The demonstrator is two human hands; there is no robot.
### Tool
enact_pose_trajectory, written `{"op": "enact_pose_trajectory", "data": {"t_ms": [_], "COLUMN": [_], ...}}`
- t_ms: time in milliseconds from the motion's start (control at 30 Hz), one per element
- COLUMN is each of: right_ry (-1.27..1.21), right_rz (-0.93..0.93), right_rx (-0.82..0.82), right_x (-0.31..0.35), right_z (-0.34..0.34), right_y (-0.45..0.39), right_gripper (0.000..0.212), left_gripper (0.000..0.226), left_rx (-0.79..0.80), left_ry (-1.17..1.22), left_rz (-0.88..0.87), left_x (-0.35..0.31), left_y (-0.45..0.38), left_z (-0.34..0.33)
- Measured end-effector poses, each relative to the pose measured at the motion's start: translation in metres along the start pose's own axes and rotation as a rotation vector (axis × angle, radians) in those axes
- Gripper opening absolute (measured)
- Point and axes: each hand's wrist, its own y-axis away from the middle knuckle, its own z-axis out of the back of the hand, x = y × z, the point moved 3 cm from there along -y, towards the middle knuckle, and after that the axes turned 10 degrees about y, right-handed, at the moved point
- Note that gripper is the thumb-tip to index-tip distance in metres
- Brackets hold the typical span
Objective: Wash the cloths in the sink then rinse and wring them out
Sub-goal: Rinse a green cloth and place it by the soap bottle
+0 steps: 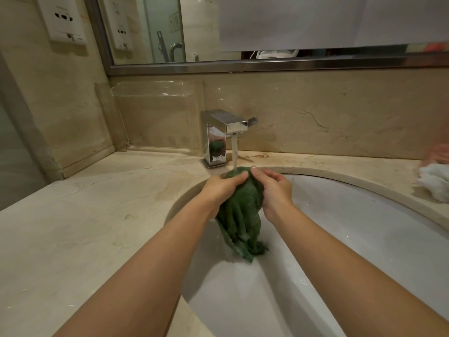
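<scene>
- Green cloth (243, 210): one, wet, bunched; held over the sink (364, 239) directly below the tap (226, 132); its top takes the water stream (234, 152); its lower end hangs in folds toward the basin floor.
- Left hand (222, 188): on the cloth's left side, below and in front of the tap; fingers curled over the top of the bundle, gripping it.
- Right hand (275, 188): on the cloth's right side; fingers curled round the bundle, thumb tip near the top beside the left fingertips.
- Sink: white oval basin, in front of the tap, set under the counter (97, 227).
- Tap: chrome, square body, lever to its right; water running.
- Counter: beige marbled stone, surrounding the tap.
- White cloth (435, 181): crumpled, on the counter far right of the tap, well apart from the green one.
- Mirror (267, 32): on the wall above the tap.
</scene>
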Motion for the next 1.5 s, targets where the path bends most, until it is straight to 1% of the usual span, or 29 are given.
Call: {"op": "enact_pose_trajectory", "data": {"t_ms": [67, 100, 133, 200, 233, 333, 400, 467, 533, 667, 700, 733, 767, 800, 867, 900, 933, 967, 1000, 1100, 1200, 1267, 1333, 1433, 1500], "right_ry": [0.001, 0.017, 0.066, 0.244, 0.318, 0.409, 0.402, 0.386, 0.381, 0.428, 0.438, 0.435, 0.425, 0.415, 0.418, 0.439, 0.461, 0.479, 0.489, 0.466, 0.351, 0.248, 0.111, -0.094, -0.177], "right_rz": [-0.043, -0.073, -0.106, -0.153, -0.165, -0.143, -0.095, -0.051, -0.039, -0.045, -0.038, -0.029, -0.025, -0.029, -0.034, -0.036, -0.041, -0.042, -0.042, -0.018, 0.014, 0.011, -0.008, -0.043, -0.064], "right_rx": [0.017, 0.048, 0.097, 0.224, 0.281, 0.406, 0.423, 0.398, 0.428, 0.578, 0.598, 0.61, 0.609, 0.597, 0.588, 0.591, 0.589, 0.569, 0.532, 0.419, 0.34, 0.279, 0.239, 0.224, 0.217], "right_x": [-0.001, -0.002, -0.003, -0.007, -0.01, -0.013, -0.013, -0.011, -0.011, -0.015, -0.015, -0.015, -0.015, -0.015, -0.015, -0.016, -0.017, -0.018, -0.019, -0.02, -0.016, -0.011, -0.006, 0.001, 0.0], "right_z": [-0.001, -0.001, -0.001, -0.002, -0.003, -0.011, -0.016, -0.017, -0.016, -0.014, -0.013, -0.014, -0.014, -0.015, -0.016, -0.018, -0.019, -0.019, -0.018, -0.012, -0.004, 0.0, 0.005, 0.013, 0.017], "right_y": [-0.001, 0.0, 0.003, 0.006, 0.007, 0.009, 0.01, 0.009, 0.009, 0.009, 0.01, 0.011, 0.013, 0.013, 0.014, 0.014, 0.015, 0.014, 0.013, 0.01, 0.004, 0.001, -0.001, -0.003, -0.007], "right_gripper": [0.027, 0.032, 0.039, 0.054, 0.057, 0.05, 0.043, 0.042, 0.047, 0.065, 0.059, 0.046, 0.033, 0.025, 0.027, 0.03, 0.032, 0.031, 0.031, 0.031, 0.023, 0.024, 0.025, 0.031, 0.037], "left_gripper": [0.039, 0.036, 0.033, 0.029, 0.03, 0.025, 0.021, 0.023, 0.026, 0.025, 0.026, 0.025, 0.021, 0.017, 0.017, 0.026, 0.04, 0.054, 0.063, 0.059, 0.053, 0.05, 0.05, 0.058, 0.05], "left_rx": [-0.066, -0.099, -0.132, -0.193, -0.213, -0.242, -0.248, -0.265, -0.275, -0.241, -0.228, -0.224, -0.234, -0.245, -0.258, -0.245, -0.216, -0.176, -0.136, -0.045, -0.035, -0.042, 0.028, 0.199, 0.221], "left_ry": [0.124, 0.184, 0.24, 0.33, 0.358, 0.406, 0.424, 0.438, 0.443, 0.432, 0.425, 0.411, 0.384, 0.356, 0.292, 0.262, 0.243, 0.237, 0.242, 0.205, 0.11, 0.033, -0.02, -0.198, -0.263], "left_rz": [-0.049, -0.069, -0.08, -0.087, -0.089, -0.118, -0.13, -0.139, -0.142, -0.152, -0.157, -0.164, -0.173, -0.181, -0.192, -0.186, -0.168, -0.137, -0.11, -0.094, -0.117, -0.124, -0.096, -0.013, -0.012], "left_x": [-0.003, -0.005, -0.007, -0.009, -0.01, -0.01, -0.011, -0.012, -0.013, -0.015, -0.015, -0.016, -0.016, -0.016, -0.016, -0.016, -0.016, -0.015, -0.015, -0.013, -0.011, -0.01, -0.008, -0.001, 0.003], "left_y": [0.0, 0.001, 0.001, 0.002, 0.002, 0.005, 0.005, 0.006, 0.005, 0.005, 0.005, 0.004, 0.004, 0.003, 0.002, 0.003, 0.003, 0.002, 0.001, 0.001, -0.001, -0.002, 0.001, 0.005, 0.002], "left_z": [0.003, 0.004, 0.007, 0.011, 0.011, 0.012, 0.012, 0.013, 0.013, 0.012, 0.011, 0.011, 0.011, 0.011, 0.011, 0.01, 0.008, 0.005, 0.002, -0.005, -0.003, -0.002, -0.004, -0.011, -0.01]}}
